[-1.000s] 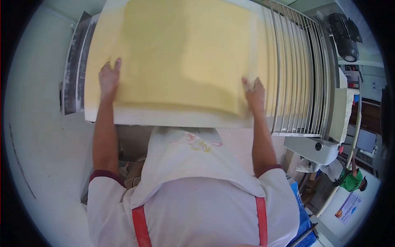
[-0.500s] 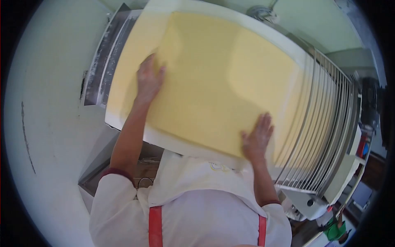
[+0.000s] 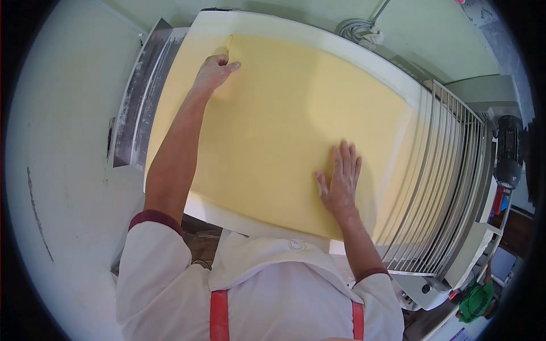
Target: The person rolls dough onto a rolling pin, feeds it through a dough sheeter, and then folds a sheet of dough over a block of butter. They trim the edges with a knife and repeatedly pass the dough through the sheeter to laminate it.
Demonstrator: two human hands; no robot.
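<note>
A wide, thin sheet of yellow dough point(image 3: 267, 125) lies flat over a pale conveyor belt point(image 3: 256, 20). At its far left corner, my left hand point(image 3: 215, 73) is closed on the dough's edge, with a small fold standing up at the fingers. My right hand point(image 3: 341, 184) rests open near the right front part of the sheet, palm down and fingers stretched out.
A metal wire guard point(image 3: 429, 187) slopes over the belt's right end, with a dark motor point(image 3: 509, 150) beyond it. A floury metal tray point(image 3: 149, 94) is at the left end. Coiled cable point(image 3: 357, 29) hangs behind. Someone in green point(image 3: 476, 300) appears at lower right.
My left hand has moved farther away along the dough's left side and closed on its edge. My right hand has shifted slightly left and away from me, still flat.
</note>
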